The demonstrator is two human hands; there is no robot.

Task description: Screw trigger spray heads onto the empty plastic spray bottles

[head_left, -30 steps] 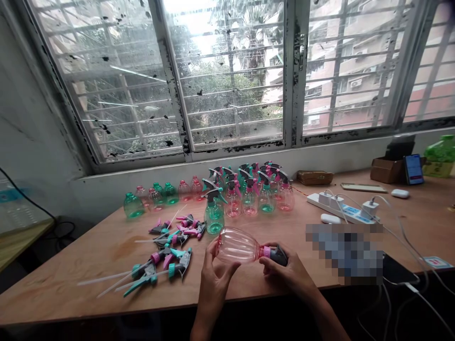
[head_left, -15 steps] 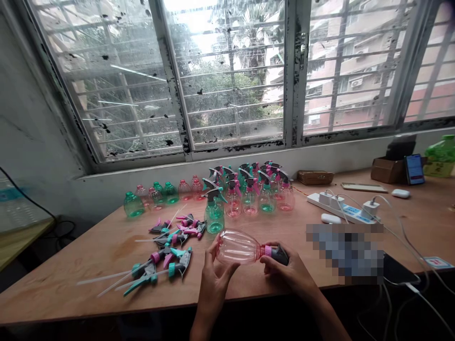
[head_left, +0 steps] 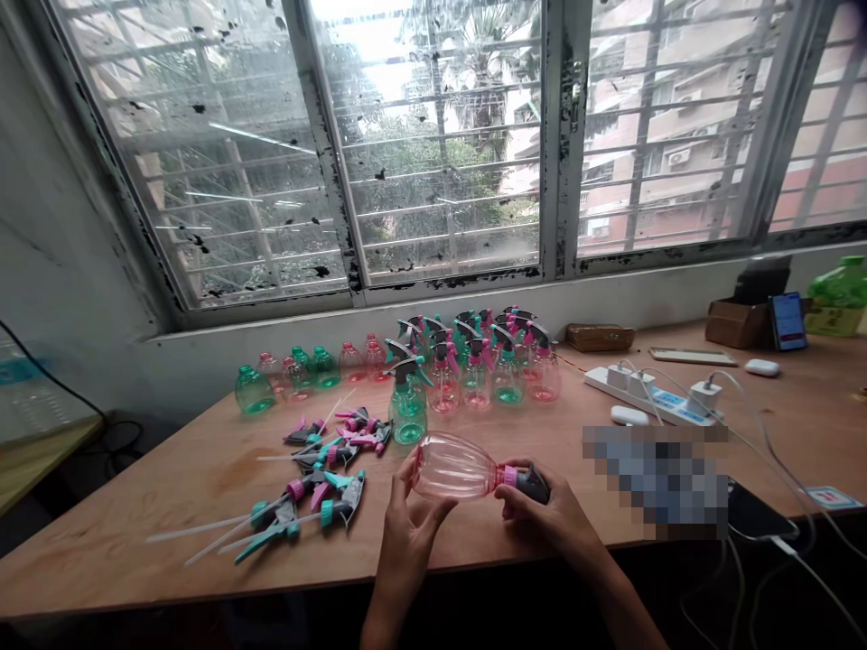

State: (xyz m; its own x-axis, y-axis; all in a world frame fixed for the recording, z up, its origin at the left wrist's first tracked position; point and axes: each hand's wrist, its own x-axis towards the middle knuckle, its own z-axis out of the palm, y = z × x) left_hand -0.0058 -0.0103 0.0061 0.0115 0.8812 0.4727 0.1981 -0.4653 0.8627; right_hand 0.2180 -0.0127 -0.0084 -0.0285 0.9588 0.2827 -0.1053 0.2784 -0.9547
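I hold a clear pink spray bottle (head_left: pixel 452 467) on its side just above the wooden table (head_left: pixel 169 506). My left hand (head_left: pixel 408 524) cups the bottle's body with thumb and fingers around it. My right hand (head_left: pixel 545 516) is closed on the grey trigger head (head_left: pixel 532 483) and its pink collar at the bottle's neck. Loose trigger heads with dip tubes (head_left: pixel 308 510) lie to the left of my hands. A green bottle with a fitted head (head_left: pixel 408 406) stands just behind the held bottle.
Headless pink and green bottles (head_left: pixel 298 372) stand at the back left, and bottles with heads (head_left: pixel 488 361) cluster by the window sill. A power strip (head_left: pixel 654 397) with cables, a phone (head_left: pixel 787 321), boxes and a blurred patch occupy the right side.
The bottle and both hands have stayed in nearly the same place; the view shifted slightly and the bottle sits a touch higher in the picture.
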